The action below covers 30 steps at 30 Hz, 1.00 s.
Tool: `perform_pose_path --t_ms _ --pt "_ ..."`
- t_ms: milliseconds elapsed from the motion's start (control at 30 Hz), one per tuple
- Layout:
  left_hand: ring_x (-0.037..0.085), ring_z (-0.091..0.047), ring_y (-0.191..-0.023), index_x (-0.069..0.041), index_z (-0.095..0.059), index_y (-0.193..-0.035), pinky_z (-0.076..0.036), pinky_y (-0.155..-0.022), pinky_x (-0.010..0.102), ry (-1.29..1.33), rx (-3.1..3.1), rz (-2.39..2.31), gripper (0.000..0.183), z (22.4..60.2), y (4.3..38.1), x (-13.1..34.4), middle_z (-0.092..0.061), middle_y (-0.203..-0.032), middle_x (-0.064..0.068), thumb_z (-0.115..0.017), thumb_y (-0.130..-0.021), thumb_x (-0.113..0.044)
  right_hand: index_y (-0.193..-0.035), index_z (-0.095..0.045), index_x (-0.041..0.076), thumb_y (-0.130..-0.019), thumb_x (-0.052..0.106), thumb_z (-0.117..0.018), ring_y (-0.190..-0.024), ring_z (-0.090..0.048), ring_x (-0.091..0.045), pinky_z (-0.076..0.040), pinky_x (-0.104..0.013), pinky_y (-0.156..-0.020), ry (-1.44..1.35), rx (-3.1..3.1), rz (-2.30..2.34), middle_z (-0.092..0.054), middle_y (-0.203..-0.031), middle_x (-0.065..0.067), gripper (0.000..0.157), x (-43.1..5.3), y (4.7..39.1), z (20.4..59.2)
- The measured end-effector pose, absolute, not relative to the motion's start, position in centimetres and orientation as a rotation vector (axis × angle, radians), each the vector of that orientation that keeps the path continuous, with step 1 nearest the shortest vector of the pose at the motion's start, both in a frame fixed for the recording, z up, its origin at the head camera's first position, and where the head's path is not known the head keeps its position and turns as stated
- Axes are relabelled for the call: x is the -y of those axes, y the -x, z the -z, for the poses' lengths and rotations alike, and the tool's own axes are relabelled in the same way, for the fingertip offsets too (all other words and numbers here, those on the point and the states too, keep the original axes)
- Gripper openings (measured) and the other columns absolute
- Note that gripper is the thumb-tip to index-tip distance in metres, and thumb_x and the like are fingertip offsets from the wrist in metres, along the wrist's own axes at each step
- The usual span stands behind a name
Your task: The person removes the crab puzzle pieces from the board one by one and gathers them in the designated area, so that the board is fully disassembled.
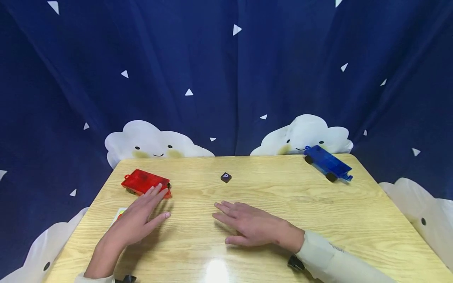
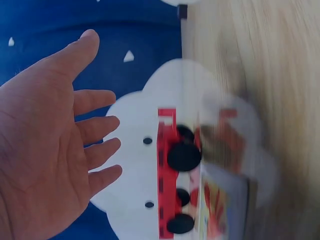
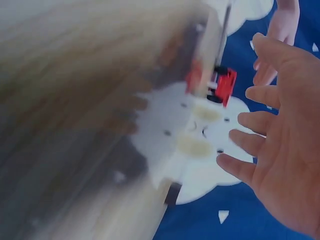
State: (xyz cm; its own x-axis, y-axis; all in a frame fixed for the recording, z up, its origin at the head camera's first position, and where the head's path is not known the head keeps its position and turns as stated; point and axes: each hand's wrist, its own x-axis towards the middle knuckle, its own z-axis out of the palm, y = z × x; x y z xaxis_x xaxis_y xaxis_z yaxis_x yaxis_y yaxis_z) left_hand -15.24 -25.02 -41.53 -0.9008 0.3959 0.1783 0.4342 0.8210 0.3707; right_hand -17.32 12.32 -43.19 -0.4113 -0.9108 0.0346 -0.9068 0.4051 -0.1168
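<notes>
My left hand (image 1: 134, 220) hovers over the left part of the table with its fingers extended, holding nothing. In the head view its fingertips overlap the near end of a red toy wagon (image 1: 143, 181), but the left wrist view shows the wagon (image 2: 167, 185), with black wheels, apart from the hand. A card with a coloured picture (image 1: 120, 213) lies mostly hidden behind that hand. My right hand (image 1: 253, 225) hangs near the middle, fingers spread and holding nothing. Beyond it lies a small dark tile (image 1: 226, 177) marked with a white P.
At the table's back right corner stands a blue toy wagon (image 1: 327, 162) with black wheels and a hook at its end. A navy curtain (image 1: 212, 59) with white triangles and clouds hangs behind and beside the wooden table (image 1: 283, 184).
</notes>
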Motion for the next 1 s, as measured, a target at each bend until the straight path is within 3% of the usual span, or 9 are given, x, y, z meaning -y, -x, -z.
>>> perform_pose_path --t_ms 300,567,767,1000 --pt "0.051 -0.032 -0.144 0.003 -0.043 -0.154 -0.032 -0.107 0.070 0.497 2.965 0.699 0.070 41.7 14.7 29.4 -0.031 -0.162 0.026 -0.063 -0.103 -0.041 -0.165 -0.026 0.016 -0.107 0.057 -0.040 -0.155 -0.014 -0.013 -0.027 -0.044 -0.120 1.774 -2.504 0.107 -0.020 -0.170 -0.005 0.072 -8.2 16.7 43.5" --pt "0.057 -0.030 -0.142 0.012 -0.041 -0.150 -0.029 -0.109 0.070 0.299 3.087 0.755 0.059 43.2 15.0 33.1 -0.030 -0.157 0.037 -0.043 -0.112 -0.033 -0.164 -0.027 0.015 -0.109 0.052 -0.036 -0.155 -0.014 -0.012 -0.026 -0.044 -0.121 1.778 -2.465 0.033 -0.019 -0.170 0.000 0.067 -4.5 16.7 43.8" --pt "0.060 -0.030 -0.139 0.017 -0.038 -0.148 -0.029 -0.108 0.071 0.221 3.134 0.764 0.055 44.1 14.9 35.2 -0.030 -0.153 0.041 -0.044 -0.112 -0.023 -0.166 -0.024 0.019 -0.108 0.055 -0.035 -0.154 -0.013 -0.008 -0.024 -0.040 -0.121 1.748 -2.382 -0.047 -0.018 -0.170 0.007 0.069 -1.5 16.4 43.8" --pt "0.061 -0.029 -0.139 0.014 -0.034 -0.152 -0.028 -0.108 0.072 0.168 3.182 0.774 0.058 44.4 15.3 36.0 -0.027 -0.155 0.040 -0.044 -0.111 -0.025 -0.166 -0.021 0.025 -0.106 0.060 -0.037 -0.153 -0.010 -0.004 -0.023 -0.037 -0.121 1.727 -2.353 -0.072 -0.014 -0.170 0.011 0.072 1.7 16.5 43.9"
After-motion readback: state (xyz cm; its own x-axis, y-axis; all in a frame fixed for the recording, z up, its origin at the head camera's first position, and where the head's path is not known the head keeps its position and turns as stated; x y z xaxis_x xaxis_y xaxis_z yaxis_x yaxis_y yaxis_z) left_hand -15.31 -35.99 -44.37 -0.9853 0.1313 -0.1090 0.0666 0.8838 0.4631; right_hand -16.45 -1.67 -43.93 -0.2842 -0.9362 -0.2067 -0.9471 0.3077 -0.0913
